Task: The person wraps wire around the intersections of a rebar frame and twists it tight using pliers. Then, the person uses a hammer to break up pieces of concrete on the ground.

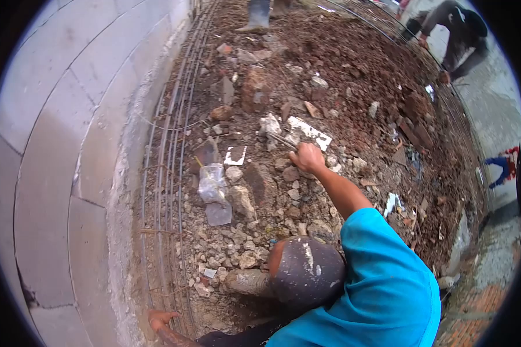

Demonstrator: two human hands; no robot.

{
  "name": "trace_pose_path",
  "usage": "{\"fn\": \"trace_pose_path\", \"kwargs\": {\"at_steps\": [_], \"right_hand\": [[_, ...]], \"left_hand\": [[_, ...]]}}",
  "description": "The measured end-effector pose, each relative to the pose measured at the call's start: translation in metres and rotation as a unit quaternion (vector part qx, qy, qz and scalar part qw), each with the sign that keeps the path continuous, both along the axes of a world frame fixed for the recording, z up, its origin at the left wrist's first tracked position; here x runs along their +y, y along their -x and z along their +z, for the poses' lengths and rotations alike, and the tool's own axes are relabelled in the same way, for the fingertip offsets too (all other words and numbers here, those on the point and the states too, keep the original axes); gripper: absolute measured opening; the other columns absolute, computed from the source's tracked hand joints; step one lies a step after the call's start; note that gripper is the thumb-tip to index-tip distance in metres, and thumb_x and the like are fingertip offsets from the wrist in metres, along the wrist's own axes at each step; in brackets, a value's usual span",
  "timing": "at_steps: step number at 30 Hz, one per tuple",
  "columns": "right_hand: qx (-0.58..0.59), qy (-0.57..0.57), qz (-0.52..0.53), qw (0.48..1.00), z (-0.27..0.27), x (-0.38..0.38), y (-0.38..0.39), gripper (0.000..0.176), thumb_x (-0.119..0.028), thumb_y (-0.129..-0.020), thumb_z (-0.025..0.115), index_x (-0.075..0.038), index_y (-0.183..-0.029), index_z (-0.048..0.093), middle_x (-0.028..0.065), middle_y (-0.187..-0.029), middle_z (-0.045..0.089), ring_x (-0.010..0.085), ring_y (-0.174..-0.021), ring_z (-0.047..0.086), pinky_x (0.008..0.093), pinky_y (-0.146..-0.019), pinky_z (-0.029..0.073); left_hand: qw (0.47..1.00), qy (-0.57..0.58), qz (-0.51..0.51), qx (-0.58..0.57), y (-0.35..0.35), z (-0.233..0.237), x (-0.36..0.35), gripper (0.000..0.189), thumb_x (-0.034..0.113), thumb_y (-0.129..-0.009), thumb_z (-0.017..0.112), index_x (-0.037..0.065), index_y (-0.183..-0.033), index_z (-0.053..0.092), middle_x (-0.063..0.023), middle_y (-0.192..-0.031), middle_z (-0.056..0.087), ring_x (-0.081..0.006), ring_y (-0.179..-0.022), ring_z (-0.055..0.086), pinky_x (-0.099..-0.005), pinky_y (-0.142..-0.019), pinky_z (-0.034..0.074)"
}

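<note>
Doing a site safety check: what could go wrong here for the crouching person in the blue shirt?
The co-worker's bare hand reaches among broken rubble and white shards, so a cut seems possible. Loose pieces may shift under that outstretched arm. Another bare hand rests beside the rebar by the block wall, where wire ends could snag it.
</note>
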State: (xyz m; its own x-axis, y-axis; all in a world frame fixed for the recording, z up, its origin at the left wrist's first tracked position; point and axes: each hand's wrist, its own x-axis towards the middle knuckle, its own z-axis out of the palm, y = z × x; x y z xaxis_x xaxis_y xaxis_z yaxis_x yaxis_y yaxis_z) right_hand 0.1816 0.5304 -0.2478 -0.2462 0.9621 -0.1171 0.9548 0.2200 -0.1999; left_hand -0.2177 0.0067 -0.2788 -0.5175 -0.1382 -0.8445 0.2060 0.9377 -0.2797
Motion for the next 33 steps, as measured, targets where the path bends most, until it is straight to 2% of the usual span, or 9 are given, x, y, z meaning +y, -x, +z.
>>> {"fn": "trace_pose_path", "kwargs": {"at_steps": [1,4,9,13,16,20,25,27,33], "right_hand": [[-0.01,-0.022,0.019,1.0,-0.01,0.005,-0.003,0.043,-0.041,-0.082,0.056,-0.001,-0.094,0.066,0.026,-0.092,0.064,0.0402,-0.094,0.061,0.0484,-0.084,0.048],[-0.008,-0.025,0.011,1.0,-0.009,0.003,0.0,0.045,-0.043,-0.081,0.058,0.0,-0.089,0.067,0.0251,-0.094,0.065,0.04,-0.091,0.062,0.0471,-0.082,0.049],[0.012,-0.1,0.006,0.995,-0.022,0.003,-0.003,0.042,-0.039,-0.08,0.06,0.002,-0.086,0.066,0.0273,-0.09,0.064,0.0417,-0.091,0.061,0.0472,-0.084,0.047],[0.005,-0.092,0.026,0.995,-0.015,-0.002,-0.002,0.041,-0.04,-0.081,0.06,0.0,-0.086,0.065,0.026,-0.09,0.064,0.041,-0.092,0.06,0.0472,-0.083,0.046],[0.016,-0.092,0.017,0.995,-0.01,-0.008,0.001,0.041,-0.04,-0.082,0.059,0.0,-0.087,0.065,0.0258,-0.097,0.062,0.0407,-0.096,0.058,0.0466,-0.085,0.046],[0.003,-0.092,0.029,0.995,-0.017,0.0,-0.002,0.041,-0.04,-0.081,0.059,0.001,-0.086,0.066,0.0266,-0.092,0.063,0.0407,-0.092,0.06,0.047,-0.084,0.047],[-0.035,-0.042,-0.01,0.998,-0.017,0.005,-0.003,0.047,-0.045,-0.081,0.06,-0.001,-0.097,0.064,0.0232,-0.103,0.063,0.0395,-0.099,0.059,0.0454,-0.088,0.047],[-0.002,-0.099,-0.002,0.995,-0.025,0.005,-0.006,0.04,-0.039,-0.08,0.06,0.0,-0.085,0.067,0.0254,-0.09,0.065,0.0398,-0.09,0.062,0.0463,-0.084,0.048],[-0.001,-0.085,0.015,0.996,-0.012,-0.002,-0.001,0.042,-0.041,-0.08,0.061,0.0,-0.081,0.067,0.0251,-0.085,0.065,0.0404,-0.086,0.063,0.0464,-0.079,0.05]], "left_hand": [[0.999,-0.008,0.032,0.005,0.002,-0.009,-0.012,0.108,0.048,-0.056,0.085,-0.016,-0.128,0.036,-0.0254,-0.125,0.054,-0.0336,-0.113,0.056,-0.0383,-0.095,0.047],[0.986,-0.065,-0.121,0.093,0.014,-0.055,-0.043,0.107,0.048,-0.052,0.086,-0.014,-0.125,0.04,-0.0259,-0.124,0.054,-0.0288,-0.113,0.057,-0.0328,-0.094,0.048],[0.977,-0.127,-0.035,0.169,-0.015,-0.01,-0.028,0.106,0.044,-0.05,0.088,-0.011,-0.127,0.04,-0.0225,-0.123,0.056,-0.0289,-0.113,0.058,-0.0342,-0.094,0.048],[0.968,-0.165,-0.005,0.191,-0.023,0.004,-0.027,0.105,0.043,-0.049,0.088,-0.007,-0.128,0.04,-0.0203,-0.123,0.057,-0.0297,-0.113,0.057,-0.0347,-0.093,0.049],[0.965,-0.161,-0.002,0.209,-0.021,-0.011,-0.033,0.103,0.042,-0.048,0.088,-0.005,-0.127,0.041,-0.0201,-0.124,0.056,-0.03,-0.113,0.057,-0.0354,-0.093,0.049],[0.959,-0.159,-0.022,0.234,-0.022,-0.014,-0.033,0.104,0.043,-0.047,0.089,-0.005,-0.126,0.041,-0.02,-0.123,0.057,-0.0305,-0.113,0.057,-0.0357,-0.092,0.049],[0.968,-0.165,0.001,0.191,-0.017,-0.015,-0.034,0.11,0.046,-0.046,0.089,-0.007,-0.128,0.039,-0.0221,-0.12,0.058,-0.0311,-0.111,0.058,-0.0361,-0.092,0.049],[0.969,-0.164,-0.021,0.185,-0.014,-0.02,-0.035,0.111,0.044,-0.047,0.089,-0.01,-0.128,0.036,-0.0242,-0.119,0.058,-0.0323,-0.11,0.059,-0.0363,-0.092,0.049],[0.969,-0.164,-0.007,0.186,-0.011,-0.026,-0.037,0.114,0.042,-0.046,0.089,-0.013,-0.129,0.032,-0.0272,-0.119,0.056,-0.0333,-0.109,0.058,-0.0363,-0.092,0.05]]}}
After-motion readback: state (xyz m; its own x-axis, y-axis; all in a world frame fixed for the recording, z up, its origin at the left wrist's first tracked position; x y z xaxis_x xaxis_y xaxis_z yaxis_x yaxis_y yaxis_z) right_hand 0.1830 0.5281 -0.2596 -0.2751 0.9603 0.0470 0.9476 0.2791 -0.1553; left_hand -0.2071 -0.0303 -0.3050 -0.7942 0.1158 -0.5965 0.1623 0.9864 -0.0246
